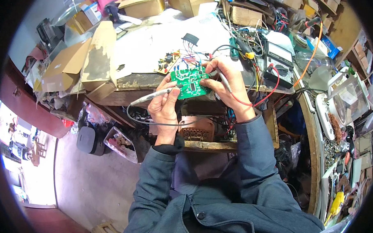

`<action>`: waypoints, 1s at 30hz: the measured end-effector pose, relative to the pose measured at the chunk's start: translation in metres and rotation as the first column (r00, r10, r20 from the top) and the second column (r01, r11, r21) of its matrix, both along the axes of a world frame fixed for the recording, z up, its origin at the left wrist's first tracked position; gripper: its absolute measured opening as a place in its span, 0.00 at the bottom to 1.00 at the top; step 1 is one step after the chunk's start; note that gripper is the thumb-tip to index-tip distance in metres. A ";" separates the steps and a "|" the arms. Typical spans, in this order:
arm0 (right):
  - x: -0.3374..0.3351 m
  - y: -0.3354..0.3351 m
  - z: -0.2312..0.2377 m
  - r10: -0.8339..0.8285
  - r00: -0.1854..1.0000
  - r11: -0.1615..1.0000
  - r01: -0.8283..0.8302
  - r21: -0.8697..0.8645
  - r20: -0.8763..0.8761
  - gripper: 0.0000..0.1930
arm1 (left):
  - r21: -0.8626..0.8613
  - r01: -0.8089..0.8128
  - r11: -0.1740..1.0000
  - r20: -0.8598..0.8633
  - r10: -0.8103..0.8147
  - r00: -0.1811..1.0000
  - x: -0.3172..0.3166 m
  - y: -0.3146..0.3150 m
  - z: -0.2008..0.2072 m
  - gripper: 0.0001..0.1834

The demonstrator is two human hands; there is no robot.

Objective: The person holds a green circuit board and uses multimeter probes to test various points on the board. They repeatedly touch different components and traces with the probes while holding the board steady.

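Note:
A green circuit board (188,90) is held up, tilted, at the bench's front edge, between my two hands. My left hand (164,108) grips its left edge and also holds a grey test probe (152,96) with a dark lead, the probe's tip end at the board. My right hand (229,79) is closed on the board's right edge and on a second grey test probe (225,81), from which a red lead runs off. Thin coloured wires lead from the board's far edge toward a small black part (190,39). Exact tip contacts are too small to tell.
A multimeter (278,60) with a dial stands at the right, beside tangled cables and a green-handled tool (234,49). Another populated board (167,61) lies behind my left hand. Cardboard boxes (99,58) crowd the left; an open drawer (204,145) sits below.

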State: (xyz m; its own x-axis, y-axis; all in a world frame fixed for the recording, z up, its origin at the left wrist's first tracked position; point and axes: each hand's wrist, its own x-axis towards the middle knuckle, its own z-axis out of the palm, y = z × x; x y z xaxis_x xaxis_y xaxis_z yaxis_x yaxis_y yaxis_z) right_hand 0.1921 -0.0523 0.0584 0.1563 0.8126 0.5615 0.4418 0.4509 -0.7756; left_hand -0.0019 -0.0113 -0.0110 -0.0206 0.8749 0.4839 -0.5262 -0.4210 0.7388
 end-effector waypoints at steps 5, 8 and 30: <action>0.006 0.009 -0.008 -0.012 0.989 0.985 -0.014 0.174 0.146 0.17 | 0.055 -0.044 0.997 -0.066 0.048 0.997 0.000 -0.004 0.007 0.12; -0.001 0.002 -0.003 -0.033 0.992 0.994 0.020 0.107 0.120 0.17 | 0.102 -0.102 0.990 -0.105 0.113 0.988 0.001 -0.004 0.005 0.11; -0.008 -0.008 0.012 -0.150 0.922 0.968 0.063 0.243 0.358 0.18 | 0.143 -0.148 0.979 -0.228 0.178 0.957 -0.002 -0.012 0.010 0.09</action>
